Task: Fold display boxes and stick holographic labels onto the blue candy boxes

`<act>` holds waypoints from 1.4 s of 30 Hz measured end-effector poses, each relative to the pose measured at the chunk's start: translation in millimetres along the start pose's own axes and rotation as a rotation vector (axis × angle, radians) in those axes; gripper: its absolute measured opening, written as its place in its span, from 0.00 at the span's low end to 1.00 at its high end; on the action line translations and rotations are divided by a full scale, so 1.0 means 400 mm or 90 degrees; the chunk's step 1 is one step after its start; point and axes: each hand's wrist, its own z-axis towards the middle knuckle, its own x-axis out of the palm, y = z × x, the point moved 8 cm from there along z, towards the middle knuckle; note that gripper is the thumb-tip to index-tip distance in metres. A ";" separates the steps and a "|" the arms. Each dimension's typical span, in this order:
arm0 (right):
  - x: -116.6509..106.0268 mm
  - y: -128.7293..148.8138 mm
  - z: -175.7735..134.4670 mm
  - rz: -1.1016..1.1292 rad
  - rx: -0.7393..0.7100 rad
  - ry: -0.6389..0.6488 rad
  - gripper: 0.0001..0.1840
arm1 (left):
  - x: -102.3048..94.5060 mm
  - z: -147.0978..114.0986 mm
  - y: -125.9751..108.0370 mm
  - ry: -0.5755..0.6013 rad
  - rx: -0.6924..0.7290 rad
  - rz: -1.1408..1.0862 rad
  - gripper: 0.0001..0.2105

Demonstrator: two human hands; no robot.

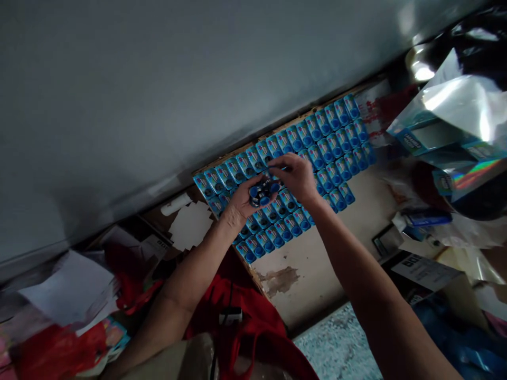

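Hiding blurred blue pieces point(262, 193): left hand point(242, 203).

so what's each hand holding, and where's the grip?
Left hand cups a cluster of small blue pieces in its palm; right hand touches it with its fingertips.
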 end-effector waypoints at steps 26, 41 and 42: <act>0.011 -0.073 0.132 -0.275 0.069 0.017 0.02 | -0.078 -0.098 -0.050 -0.035 0.053 0.014 0.09; 0.024 -0.048 0.051 -0.307 0.003 0.011 0.07 | -0.064 -0.184 -0.138 -0.042 0.146 -0.050 0.11; 0.035 -0.039 0.007 -0.304 -0.017 0.035 0.07 | -0.076 -0.193 -0.145 -0.044 0.153 -0.053 0.11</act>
